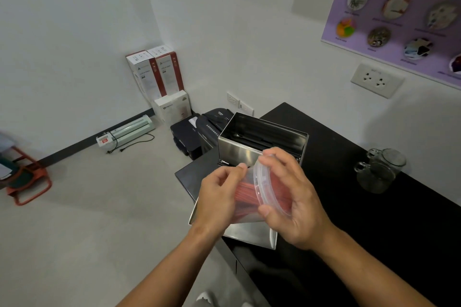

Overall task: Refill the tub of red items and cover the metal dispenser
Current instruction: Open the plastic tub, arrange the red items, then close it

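A clear plastic tub (264, 183) lies tipped on its side in the air over the black counter (349, 207), mouth toward the left. My right hand (291, 197) grips it around the rim. Thin red sticks (245, 194) reach from the tub's mouth into my left hand (218, 197), which is closed around their outer ends. Behind the hands stands the open metal dispenser (262, 139), a steel box with dark straws inside. Its flat steel lid (252, 234) rests on the counter's edge below my hands, partly hidden by them.
A glass jar with handles (380, 169) stands on the counter at the right. A black shredder (214, 124) and a black printer (185, 134) sit on the floor beyond the counter, with white boxes (159, 77) and a laminator (129, 129) by the wall.
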